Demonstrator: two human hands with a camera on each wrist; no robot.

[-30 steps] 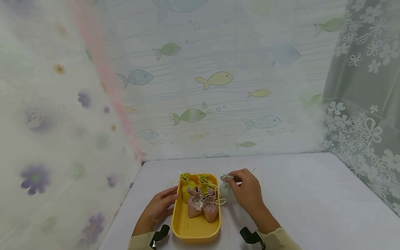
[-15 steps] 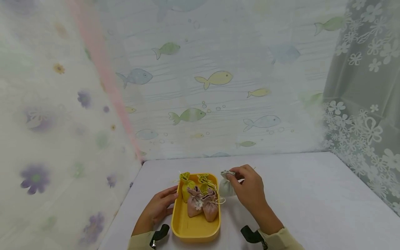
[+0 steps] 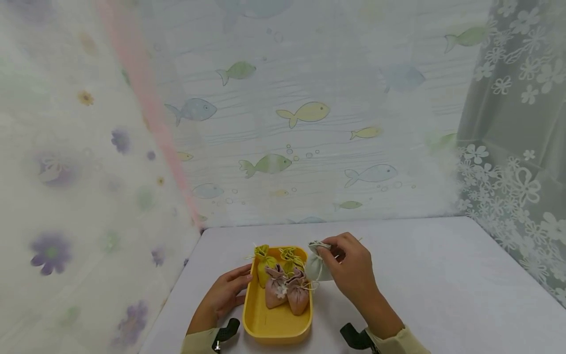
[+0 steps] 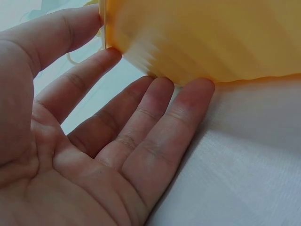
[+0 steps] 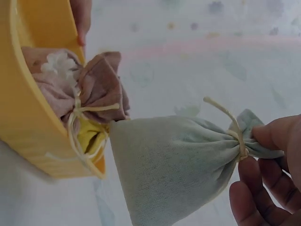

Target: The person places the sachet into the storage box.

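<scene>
My right hand (image 3: 353, 268) pinches a pale grey-green drawstring pouch (image 5: 174, 165) by its gathered neck. The pouch hangs just beyond the right rim of a yellow tray (image 3: 276, 327). My left hand (image 4: 108, 136) rests its extended fingertips against the tray's left outer wall. Inside the tray sit two mauve pouches, the left one (image 3: 275, 292) beside a white flower and the right one (image 3: 298, 297) with a cream cord looping over the rim. Behind them are two yellow-green pouches, one at the left (image 3: 264, 268) and one at the right (image 3: 289, 256), the latter partly hidden.
A white cloth covers the table (image 3: 433, 275). Behind it hangs a curtain printed with fish (image 3: 305, 112), with a flower-printed curtain (image 3: 79, 206) on the left and a sheer lace one (image 3: 522, 187) on the right. A dark wrist mount (image 3: 353, 335) sits at each sleeve.
The right hand has raised the grey-green pouch slightly and brought it a little left, toward the tray's rim. The left hand and the tray have stayed in place.
</scene>
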